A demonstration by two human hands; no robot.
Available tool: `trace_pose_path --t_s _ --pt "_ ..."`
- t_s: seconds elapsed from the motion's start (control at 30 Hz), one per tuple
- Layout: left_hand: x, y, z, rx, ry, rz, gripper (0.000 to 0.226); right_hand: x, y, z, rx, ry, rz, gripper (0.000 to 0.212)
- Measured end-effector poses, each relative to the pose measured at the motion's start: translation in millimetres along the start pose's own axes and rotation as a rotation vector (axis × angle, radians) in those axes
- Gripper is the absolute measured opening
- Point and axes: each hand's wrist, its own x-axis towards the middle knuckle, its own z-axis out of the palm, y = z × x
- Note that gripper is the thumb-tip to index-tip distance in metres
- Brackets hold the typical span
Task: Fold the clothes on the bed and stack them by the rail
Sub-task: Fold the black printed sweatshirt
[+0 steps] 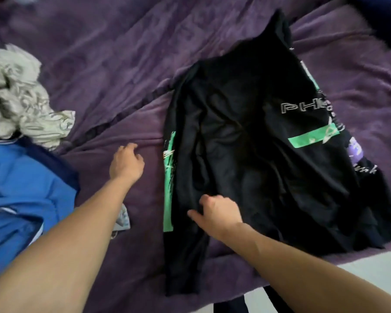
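Observation:
A black garment (253,141) with green stripes and white lettering lies spread on the purple bed cover, its sides partly folded inward. My right hand (215,211) rests on its lower left part, fingers curled and pinching the black cloth. My left hand (127,162) hovers over the bare cover just left of the garment, fingers loosely curled and holding nothing.
A blue garment (25,195) lies crumpled at the left edge. Behind it sits a bunched grey-white patterned cloth (20,98). The purple cover (113,59) stretches across the back. A pale floor strip (375,265) shows at the lower right beyond the bed edge.

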Motion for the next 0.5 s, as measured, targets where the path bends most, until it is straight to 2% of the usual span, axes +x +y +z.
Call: trace_pose_path --t_s 0.07,0.1,0.2,0.27,0.3,0.37,0.4,0.5 --pt "3 -18 5 -0.032 -0.016 0.011 0.037 7 -33 35 -0.078 -0.184 0.142 0.077" --pt "6 -24 9 -0.048 -0.027 0.032 0.037 8 -42 50 -0.115 -0.212 0.17 0.076" --pt "20 -31 15 -0.102 -0.071 0.096 0.035 13 -46 61 -0.086 -0.154 0.142 0.022" --pt "30 -26 16 -0.171 -0.081 0.094 0.032 18 -32 43 0.21 -0.107 0.212 0.01" --pt "35 -22 15 -0.203 -0.083 0.08 0.03 19 -22 25 0.473 -0.063 0.283 0.008" --pt "44 -12 14 -0.241 -0.089 0.065 0.027 20 2 -25 1.001 0.097 0.42 0.019" --pt "48 -7 12 -0.247 -0.093 0.069 0.026 21 15 -52 1.167 0.178 0.484 0.024" --pt "57 16 7 -0.236 -0.084 0.13 0.026 21 65 -142 1.508 0.377 0.575 0.017"
